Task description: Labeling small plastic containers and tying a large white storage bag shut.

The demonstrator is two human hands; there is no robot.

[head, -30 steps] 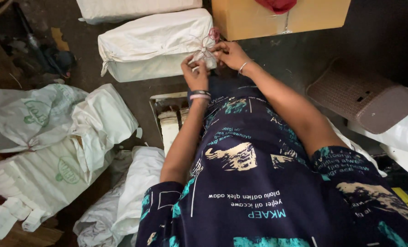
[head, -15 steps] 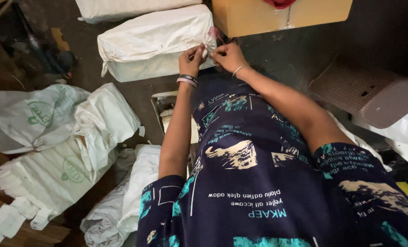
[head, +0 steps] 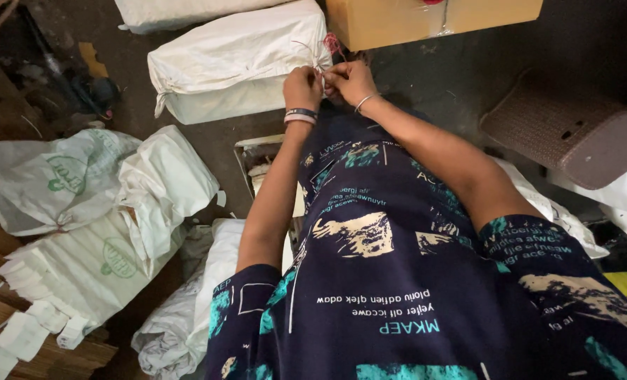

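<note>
— Looking at the white sack (head: 236,63) on the floor: which way does it lie?

— Its long axis runs left to right, tied mouth toward you. Your left hand (head: 301,88) and right hand (head: 349,81) both pinch the string (head: 318,62) there.

— Room around it?

— A cardboard box (head: 426,21) stands just beside the mouth; bare floor (head: 215,141) lies along the near edge.

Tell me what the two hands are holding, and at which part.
Both the left hand and the right hand pinch the gathered corner of the filled white sack, where a thin string sticks out.
</note>
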